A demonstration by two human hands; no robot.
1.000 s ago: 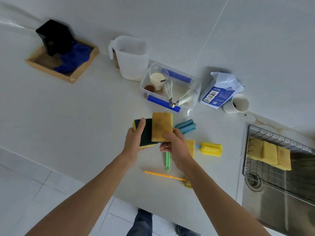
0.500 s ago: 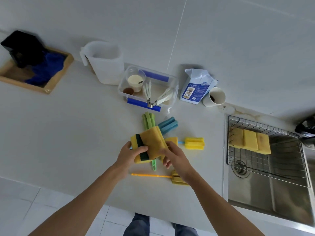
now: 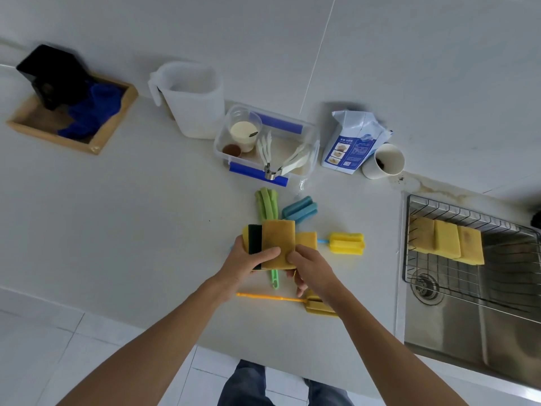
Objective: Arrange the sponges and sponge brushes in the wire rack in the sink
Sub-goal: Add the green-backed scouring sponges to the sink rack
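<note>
While both hands meet over the white counter (image 3: 117,230), the left hand (image 3: 246,260) grips a stack of sponges: a yellow sponge with a dark green scouring side (image 3: 254,240) and, laid over it, a worn plain yellow sponge (image 3: 278,241). Its thumb lies curled across the face of the plain one. The right hand (image 3: 310,269) pinches the lower right edge of that same sponge, thumb on top, the other fingers curled loosely underneath.

Just behind the stack lie a green sponge brush (image 3: 267,202), its handle reaching out below the hands, and a blue sponge brush (image 3: 300,209). Another yellow sponge (image 3: 307,240) shows beside the right hand, and a yellow sponge brush (image 3: 347,244) lies to its right. A second yellow brush with an orange handle (image 3: 272,297) rests near the counter's front edge, partly under the right wrist.

Over in the sink (image 3: 453,338), the wire rack (image 3: 468,282) holds three yellow sponges (image 3: 448,240) leaning side by side, touching
</note>
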